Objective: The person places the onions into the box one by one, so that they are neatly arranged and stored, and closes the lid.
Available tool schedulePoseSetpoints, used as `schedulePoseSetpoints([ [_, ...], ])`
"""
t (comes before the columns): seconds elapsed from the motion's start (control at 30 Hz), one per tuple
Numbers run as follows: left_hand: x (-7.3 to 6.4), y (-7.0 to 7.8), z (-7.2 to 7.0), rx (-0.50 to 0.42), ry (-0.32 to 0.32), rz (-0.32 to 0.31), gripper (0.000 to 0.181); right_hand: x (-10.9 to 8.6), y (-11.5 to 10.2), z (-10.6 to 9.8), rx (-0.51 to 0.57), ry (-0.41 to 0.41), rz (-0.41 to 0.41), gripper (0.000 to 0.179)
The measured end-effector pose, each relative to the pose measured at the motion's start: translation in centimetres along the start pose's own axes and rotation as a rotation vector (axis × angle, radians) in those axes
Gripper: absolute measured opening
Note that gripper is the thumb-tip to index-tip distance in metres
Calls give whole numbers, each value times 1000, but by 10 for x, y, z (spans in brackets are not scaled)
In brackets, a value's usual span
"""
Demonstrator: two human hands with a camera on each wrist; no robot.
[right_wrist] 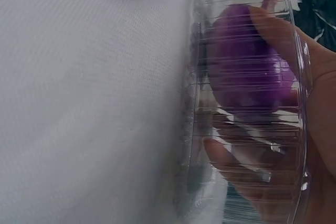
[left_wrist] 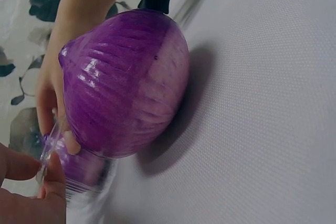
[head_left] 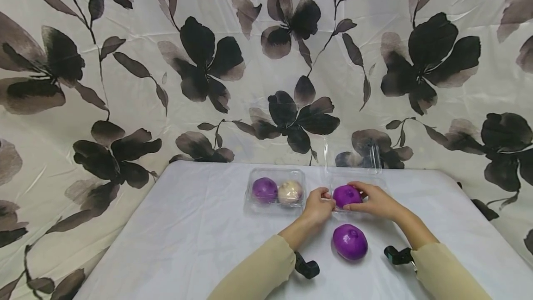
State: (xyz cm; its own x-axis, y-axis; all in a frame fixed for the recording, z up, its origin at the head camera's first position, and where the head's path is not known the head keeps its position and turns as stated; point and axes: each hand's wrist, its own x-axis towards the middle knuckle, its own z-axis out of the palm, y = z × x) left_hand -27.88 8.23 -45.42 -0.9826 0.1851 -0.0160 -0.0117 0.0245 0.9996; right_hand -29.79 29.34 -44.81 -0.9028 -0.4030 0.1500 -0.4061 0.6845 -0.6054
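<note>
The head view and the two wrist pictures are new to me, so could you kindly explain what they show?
There is no machine here: a person works bare-handed. The head view is taken from the head, looking forward and down at a white-covered table; the other two are taken at the wrists, so things look close and turned sideways. A closed clear box holds a purple onion and a pale bulb. Beside it stands an open clear box, its lid raised. The right hand grips a second purple onion inside that box, while the left hand pinches the box's edge. A loose purple onion lies nearer the person and looms large in the left wrist view.
</note>
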Motion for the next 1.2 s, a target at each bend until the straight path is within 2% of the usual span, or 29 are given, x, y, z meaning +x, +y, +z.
schedulePoseSetpoints([
  [0.53,-2,-1,1,13,29,-3,48,5,-6,-2,19,-73,0,83],
  [0.87,-4,0,2,6,40,-2,49,7,-6,-10,-42,-87,21,87],
  [1.2,-5,-1,3,2,48,5,52,-8,-13,-22,-86,-73,-2,85],
])
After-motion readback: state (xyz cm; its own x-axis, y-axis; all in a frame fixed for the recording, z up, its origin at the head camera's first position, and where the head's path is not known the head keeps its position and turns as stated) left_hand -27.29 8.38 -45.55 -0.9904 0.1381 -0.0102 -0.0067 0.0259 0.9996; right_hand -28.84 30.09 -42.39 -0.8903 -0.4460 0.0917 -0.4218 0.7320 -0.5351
